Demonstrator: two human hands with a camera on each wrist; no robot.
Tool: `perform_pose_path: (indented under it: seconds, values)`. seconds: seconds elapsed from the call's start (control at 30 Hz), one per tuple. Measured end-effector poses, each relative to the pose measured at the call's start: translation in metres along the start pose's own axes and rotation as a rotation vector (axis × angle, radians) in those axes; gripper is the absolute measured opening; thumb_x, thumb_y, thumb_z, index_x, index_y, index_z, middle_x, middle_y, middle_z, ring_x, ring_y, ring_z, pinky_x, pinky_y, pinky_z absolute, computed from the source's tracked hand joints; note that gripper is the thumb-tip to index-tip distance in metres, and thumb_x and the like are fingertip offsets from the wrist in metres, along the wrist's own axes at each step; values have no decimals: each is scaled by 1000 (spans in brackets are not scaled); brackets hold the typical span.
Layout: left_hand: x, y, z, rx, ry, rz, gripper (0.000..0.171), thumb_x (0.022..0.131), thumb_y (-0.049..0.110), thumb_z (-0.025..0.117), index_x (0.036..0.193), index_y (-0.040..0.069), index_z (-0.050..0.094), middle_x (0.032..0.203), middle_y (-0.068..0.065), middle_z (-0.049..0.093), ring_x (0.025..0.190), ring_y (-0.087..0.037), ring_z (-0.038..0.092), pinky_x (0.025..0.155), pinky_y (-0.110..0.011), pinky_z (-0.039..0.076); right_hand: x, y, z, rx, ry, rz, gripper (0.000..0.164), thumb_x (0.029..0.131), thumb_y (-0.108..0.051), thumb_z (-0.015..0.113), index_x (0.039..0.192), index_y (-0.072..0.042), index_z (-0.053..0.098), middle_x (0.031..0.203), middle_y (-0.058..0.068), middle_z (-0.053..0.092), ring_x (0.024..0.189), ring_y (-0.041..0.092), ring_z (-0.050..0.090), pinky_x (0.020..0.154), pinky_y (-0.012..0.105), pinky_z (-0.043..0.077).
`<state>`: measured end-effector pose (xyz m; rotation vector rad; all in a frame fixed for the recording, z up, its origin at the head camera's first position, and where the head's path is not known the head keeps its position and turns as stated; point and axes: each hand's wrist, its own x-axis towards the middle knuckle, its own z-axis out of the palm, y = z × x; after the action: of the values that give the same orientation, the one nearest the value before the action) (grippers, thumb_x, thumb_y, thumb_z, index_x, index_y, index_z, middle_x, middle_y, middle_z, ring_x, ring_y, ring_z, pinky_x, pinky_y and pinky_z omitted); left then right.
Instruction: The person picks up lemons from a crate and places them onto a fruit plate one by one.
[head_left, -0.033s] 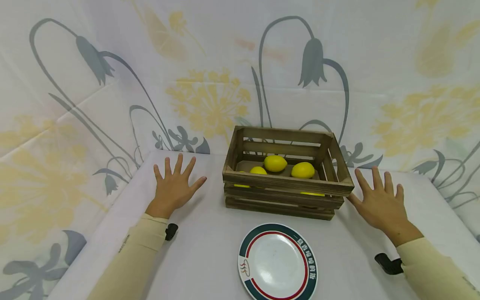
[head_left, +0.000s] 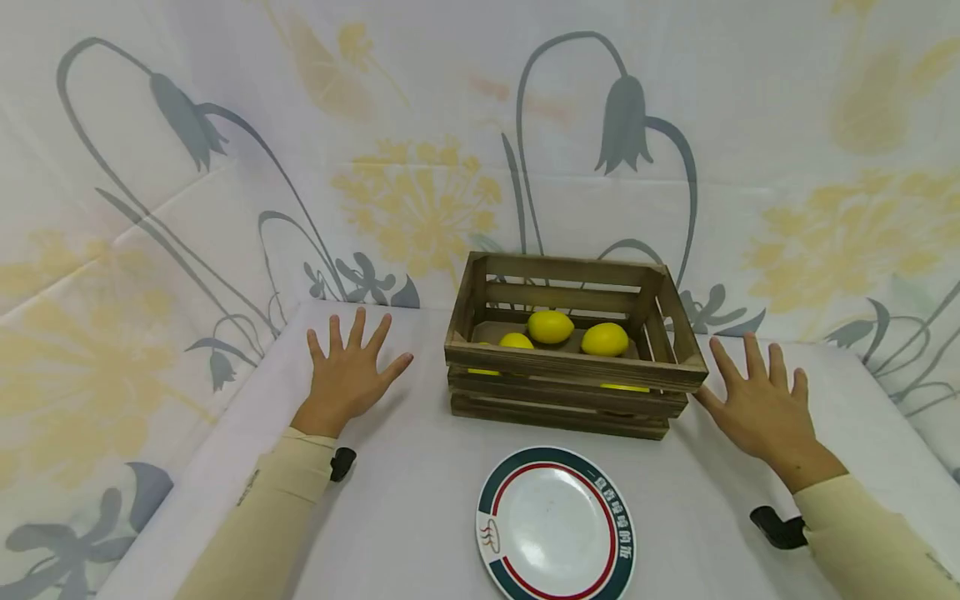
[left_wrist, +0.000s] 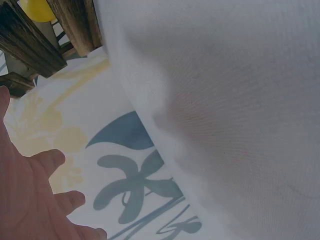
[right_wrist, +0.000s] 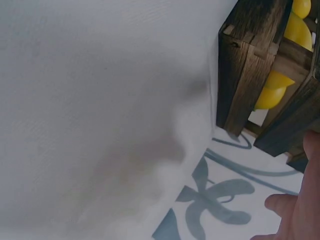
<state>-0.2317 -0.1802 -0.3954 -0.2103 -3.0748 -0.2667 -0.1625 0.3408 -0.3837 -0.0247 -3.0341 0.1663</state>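
Observation:
My left hand (head_left: 343, 377) is held palm down with its fingers spread, left of a slatted wooden crate (head_left: 570, 407), and holds nothing. To the crate's right, my right hand (head_left: 768, 412) has its fingers spread too, its thumb close by the crate's lower right corner; whether it touches cannot be told. Inside the crate lie several yellow lemons (head_left: 551, 327), some partly hidden behind the front slats. In front of the crate a round white plate (head_left: 555, 529) with a green rim and a red ring lies on the table, bare.
A white cloth covers the table (head_left: 405, 500). Behind and at the sides hangs a curtain (head_left: 450, 100) printed with grey and yellow flowers, close behind the crate. A black piece (head_left: 780, 529) sticks out from each sleeve at the wrist.

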Motion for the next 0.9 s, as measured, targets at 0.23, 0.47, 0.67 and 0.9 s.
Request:
perform_pose_path:
  seconds: [0.23,0.47,0.67,0.9]
  values:
    - [-1,2,-2,2,-1,15,87,93,79,25,162,27,14,169,-15,2,151,-52,-6,113,-74,-14,-3,2,-2,-11,4,2,84,99,-68,32,161,-13,13,161,35,3,143,63,6,107,80,6]
    - [-1,13,-2,-98,121,69,69,101,61,40,157,22,33,164,-15,26,152,-44,20,118,-69,10,-8,4,-8,76,65,-18,73,102,-54,43,155,-5,31,152,38,27,134,63,27,101,77,25]
    - [-13,40,-6,-683,379,157,33,102,25,56,130,10,64,128,-10,65,119,-29,63,98,-48,51,-22,-1,-36,365,238,-1,41,101,-25,55,131,2,59,124,29,60,102,28,64,80,38,54]
    - [-23,73,-22,-921,508,319,25,100,14,59,121,6,68,120,-8,67,115,-20,62,98,-32,50,-33,-13,-74,624,326,32,28,101,-27,58,122,-11,66,98,-36,56,79,-19,53,66,6,42]
